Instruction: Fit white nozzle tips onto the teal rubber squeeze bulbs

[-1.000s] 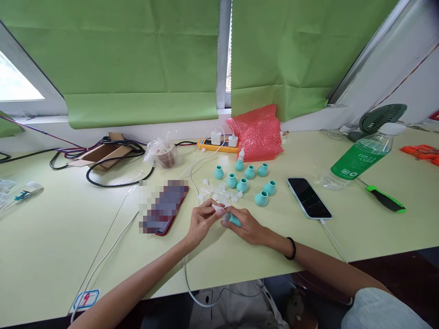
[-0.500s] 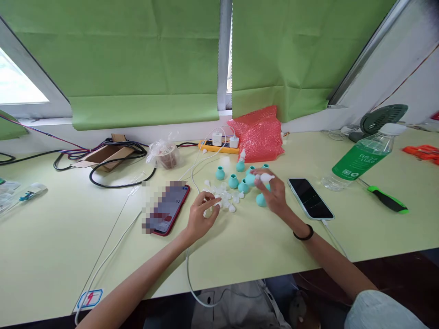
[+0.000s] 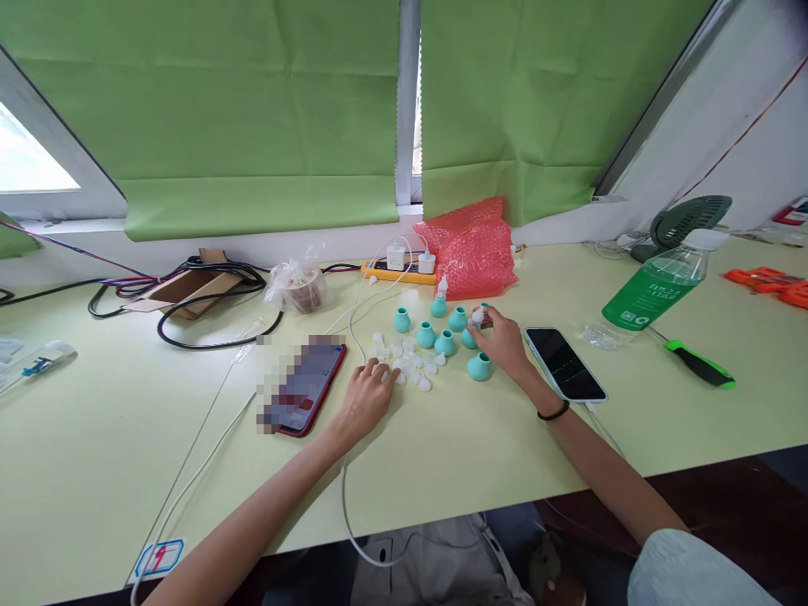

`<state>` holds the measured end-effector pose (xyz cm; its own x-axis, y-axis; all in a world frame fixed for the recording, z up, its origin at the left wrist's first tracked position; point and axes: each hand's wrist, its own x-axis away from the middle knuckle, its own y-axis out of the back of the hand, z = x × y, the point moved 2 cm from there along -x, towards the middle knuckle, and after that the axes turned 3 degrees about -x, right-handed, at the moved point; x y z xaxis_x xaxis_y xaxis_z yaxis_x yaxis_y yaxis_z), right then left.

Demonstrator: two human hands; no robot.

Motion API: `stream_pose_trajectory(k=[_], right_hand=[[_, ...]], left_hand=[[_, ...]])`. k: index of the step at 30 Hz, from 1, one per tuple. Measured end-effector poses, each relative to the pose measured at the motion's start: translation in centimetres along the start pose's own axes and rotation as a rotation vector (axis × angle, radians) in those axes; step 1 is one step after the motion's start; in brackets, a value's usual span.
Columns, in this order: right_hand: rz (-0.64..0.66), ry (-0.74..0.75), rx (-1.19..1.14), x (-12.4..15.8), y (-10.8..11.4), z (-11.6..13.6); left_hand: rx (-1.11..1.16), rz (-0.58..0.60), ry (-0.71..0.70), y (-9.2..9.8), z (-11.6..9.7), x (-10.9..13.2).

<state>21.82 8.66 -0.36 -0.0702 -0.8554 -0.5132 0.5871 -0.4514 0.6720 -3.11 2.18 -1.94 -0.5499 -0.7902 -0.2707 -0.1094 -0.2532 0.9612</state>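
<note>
My right hand (image 3: 503, 341) pinches a small translucent white nozzle tip (image 3: 478, 316) right above a teal rubber bulb (image 3: 468, 337); whether the two touch I cannot tell. Several more open-necked teal bulbs stand around it, one nearest bulb (image 3: 480, 367) lying slightly tilted. At the back, one bulb (image 3: 438, 306) has a white tip (image 3: 443, 288) standing in its neck. My left hand (image 3: 366, 394) rests palm down at the left edge of a pile of loose white tips (image 3: 413, 362), its fingers loosely bent and slightly apart; the fingertips are partly hidden.
A red-cased phone (image 3: 312, 391) lies left of the pile; another phone (image 3: 564, 364) charges at right. Behind are a power strip (image 3: 407, 274), pink bubble wrap (image 3: 475, 259) and a bagged cup (image 3: 303, 290). A bottle (image 3: 656, 290) and screwdriver (image 3: 700, 364) lie at far right.
My right hand has lowered and turned the nozzle tip from sideways to upright above a bulb. My left hand has turned palm down over the edge of the pile.
</note>
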Motion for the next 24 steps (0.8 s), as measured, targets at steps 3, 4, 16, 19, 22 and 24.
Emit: stream_pose_trajectory(k=[3, 4, 16, 19, 22, 24], right_hand=[[-0.046, -0.011, 0.007, 0.1, 0.1, 0.2], [-0.056, -0.012, 0.017, 0.1, 0.2, 0.3], [-0.251, 0.139, 0.098, 0.6, 0.7, 1.9], [-0.402, 0.297, 0.033, 1.6, 1.1, 3.1], [-0.376, 0.522, -0.072, 3.1, 0.7, 4.9], [-0.199, 0.656, -0.096, 4.2, -0.1, 6.3]], left_hand=[[0.026, 0.006, -0.022, -0.2, 0.1, 0.0], [0.046, 0.004, -0.028, -0.3, 0.2, 0.0], [0.093, -0.028, -0.026, -0.3, 0.1, -0.1], [0.058, -0.037, -0.01, -0.5, 0.1, -0.1], [0.059, -0.04, 0.001, -0.7, 0.3, -0.2], [0.1, -0.046, 0.003, -0.7, 0.3, -0.2]])
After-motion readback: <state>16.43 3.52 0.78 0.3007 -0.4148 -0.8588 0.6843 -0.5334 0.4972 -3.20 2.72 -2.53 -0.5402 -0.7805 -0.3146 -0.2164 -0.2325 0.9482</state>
